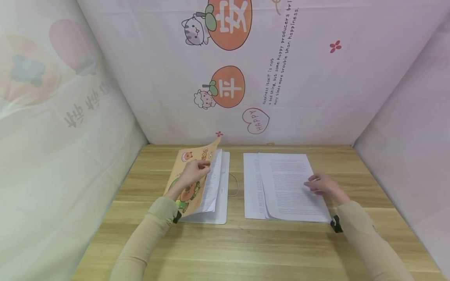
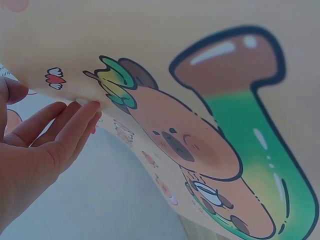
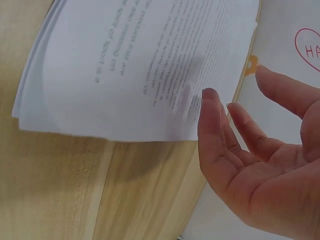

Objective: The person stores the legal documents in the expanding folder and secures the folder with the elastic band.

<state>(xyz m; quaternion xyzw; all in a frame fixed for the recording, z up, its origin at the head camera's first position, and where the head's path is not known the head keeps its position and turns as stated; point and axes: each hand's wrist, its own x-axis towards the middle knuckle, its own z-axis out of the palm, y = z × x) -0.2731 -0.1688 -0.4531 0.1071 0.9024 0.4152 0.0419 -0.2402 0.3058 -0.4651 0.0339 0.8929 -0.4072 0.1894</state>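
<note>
On the left lies a folder whose orange cover (image 1: 191,181), printed with cartoon animals, is raised and bent. Printed sheets (image 1: 212,187) show beneath that cover, over a pale backing (image 1: 221,212). My left hand (image 1: 193,173) is at the cover's outer face near its free edge. In the left wrist view, the fingers (image 2: 70,127) are fairly straight at the cover, with the thumb apart. To the right is a stack of printed paper (image 1: 288,187), its top sheets shifted sideways. My right hand (image 1: 325,185) is by the stack's right edge, fingers loosely bent and thumb apart.
A thin elastic loop (image 1: 233,185) sticks out from the folder's right side. The wooden tabletop (image 1: 232,246) meets printed cloth walls (image 1: 302,105) at the back and both sides.
</note>
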